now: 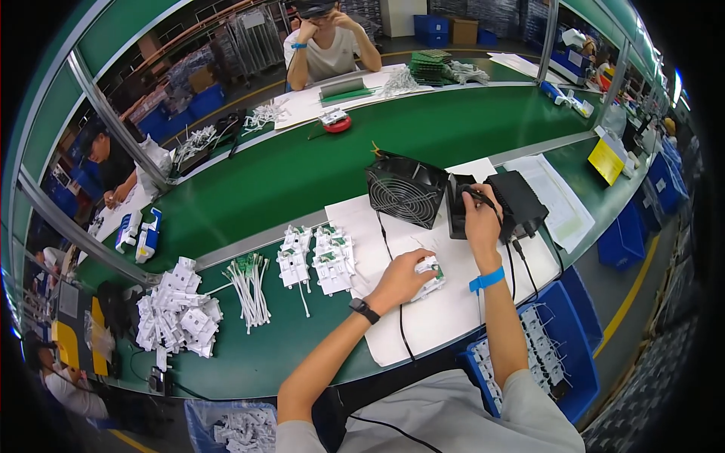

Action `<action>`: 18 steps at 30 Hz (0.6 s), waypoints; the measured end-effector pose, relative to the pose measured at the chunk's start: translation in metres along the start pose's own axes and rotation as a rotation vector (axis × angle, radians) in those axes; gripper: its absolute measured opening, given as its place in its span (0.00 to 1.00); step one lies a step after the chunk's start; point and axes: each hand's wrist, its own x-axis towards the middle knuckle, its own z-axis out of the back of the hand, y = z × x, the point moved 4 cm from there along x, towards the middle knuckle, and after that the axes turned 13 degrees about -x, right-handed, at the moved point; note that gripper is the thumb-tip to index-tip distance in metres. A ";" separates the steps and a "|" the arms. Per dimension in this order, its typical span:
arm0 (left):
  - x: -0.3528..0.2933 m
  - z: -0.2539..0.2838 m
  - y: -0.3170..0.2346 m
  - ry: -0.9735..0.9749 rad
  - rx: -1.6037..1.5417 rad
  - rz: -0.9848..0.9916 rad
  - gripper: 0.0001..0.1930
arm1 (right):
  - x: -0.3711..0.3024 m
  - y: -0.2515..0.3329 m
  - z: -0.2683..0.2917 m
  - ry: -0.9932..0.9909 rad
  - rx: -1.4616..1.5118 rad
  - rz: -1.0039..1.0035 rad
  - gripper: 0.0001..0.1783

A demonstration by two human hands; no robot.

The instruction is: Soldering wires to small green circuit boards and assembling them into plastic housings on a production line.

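My left hand (404,278) is closed on a small white plastic housing (431,283) with a green circuit board, keeping it down on the white sheet (389,332). Farther right, my right hand (483,220) grips a black corded soldering iron (480,195) at its black stand (458,219); its tip is hidden. A black box-shaped unit (519,202) sits just right of that hand. Behind my left hand stands a black fan (406,189) with a wire guard. Several white housings with green boards (332,258) lie in rows left of my left hand.
Loose white housings (181,309) are heaped at left, beside a bundle of white cables (248,291). Blue bins (581,362) with white parts stand below the bench edge. Black cords cross the sheet. Across the green belt (302,162) sits another person (332,49).
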 end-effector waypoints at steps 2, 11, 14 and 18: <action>0.003 0.000 -0.002 -0.005 0.082 -0.035 0.21 | 0.007 0.000 0.003 -0.026 -0.091 0.021 0.08; 0.007 0.005 0.004 -0.090 0.424 -0.180 0.19 | 0.002 -0.011 0.002 -0.035 -0.043 -0.046 0.10; 0.009 0.006 0.011 -0.105 0.360 -0.192 0.19 | 0.004 -0.022 -0.004 -0.059 0.063 0.001 0.09; 0.011 0.009 0.015 -0.088 0.307 -0.157 0.19 | 0.000 -0.024 -0.012 -0.075 0.167 -0.031 0.07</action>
